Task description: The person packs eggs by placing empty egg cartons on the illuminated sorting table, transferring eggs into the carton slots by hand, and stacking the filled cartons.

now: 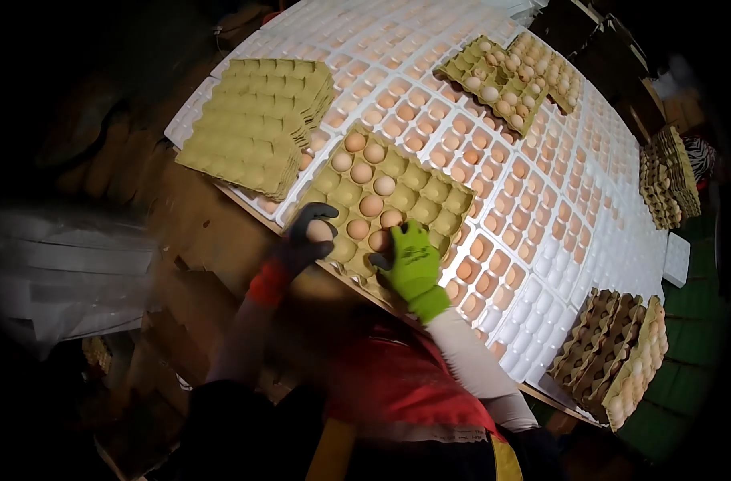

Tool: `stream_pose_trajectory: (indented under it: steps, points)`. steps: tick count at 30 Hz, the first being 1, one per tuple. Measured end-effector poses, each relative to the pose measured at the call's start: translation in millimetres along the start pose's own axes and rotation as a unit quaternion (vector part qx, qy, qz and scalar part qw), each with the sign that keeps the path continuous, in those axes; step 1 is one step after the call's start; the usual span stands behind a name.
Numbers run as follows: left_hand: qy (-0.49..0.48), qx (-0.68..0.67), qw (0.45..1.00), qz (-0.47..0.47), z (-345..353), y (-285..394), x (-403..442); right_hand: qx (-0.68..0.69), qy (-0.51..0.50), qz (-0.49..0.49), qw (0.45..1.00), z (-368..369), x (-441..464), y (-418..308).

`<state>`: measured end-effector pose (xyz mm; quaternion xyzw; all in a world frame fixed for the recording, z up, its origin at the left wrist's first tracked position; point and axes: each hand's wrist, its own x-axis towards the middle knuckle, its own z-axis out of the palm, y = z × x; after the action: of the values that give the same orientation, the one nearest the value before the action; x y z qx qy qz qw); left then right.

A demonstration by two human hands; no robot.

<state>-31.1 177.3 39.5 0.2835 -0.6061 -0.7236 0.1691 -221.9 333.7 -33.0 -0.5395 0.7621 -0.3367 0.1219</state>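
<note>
My left hand (308, 236), in a dark glove with a red cuff, is closed around a pale egg (319, 232) at the near left edge of a yellow-green carton tray (413, 192). Several brown and pale eggs sit in that tray's left and middle cups, while its right cups are bare. My right hand (407, 260), in a bright green glove with dark fingertips, bends over the tray's near side. Its fingers are at a brown egg (380, 240); the thumb lies just below this egg.
White foam trays (534, 309) with egg cells cover the table. A stack of empty carton trays (249, 120) stands at the left. Egg-filled cartons (498, 84) lie at the back. More carton stacks stand at the right edge (666, 180) and near right (610, 349).
</note>
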Motion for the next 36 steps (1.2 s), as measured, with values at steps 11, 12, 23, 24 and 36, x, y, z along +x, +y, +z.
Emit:
stream_pose_trajectory:
  steps: [11, 12, 23, 24, 36]
  points:
    - [-0.108, -0.062, 0.992, 0.02, -16, 6, 54, 0.579, 0.005, 0.248, 0.777, -105, 25, -12]
    - [0.005, -0.156, 0.987, -0.041, -6, 11, 44, 0.497, 0.007, 0.213, 0.841, -104, 33, -11]
    - [-0.077, 0.716, 0.676, 0.157, 47, 27, 96, -0.03, 0.038, 0.03, 0.998, -83, 22, -28]
    - [-0.079, 0.721, 0.672, 0.148, 51, 33, 92, 0.001, 0.042, 0.066, 0.997, -107, 1, -32]
    - [-0.108, 0.398, 0.872, 0.263, 199, 29, 73, -0.128, 0.177, 0.316, 0.923, -179, -191, 63]
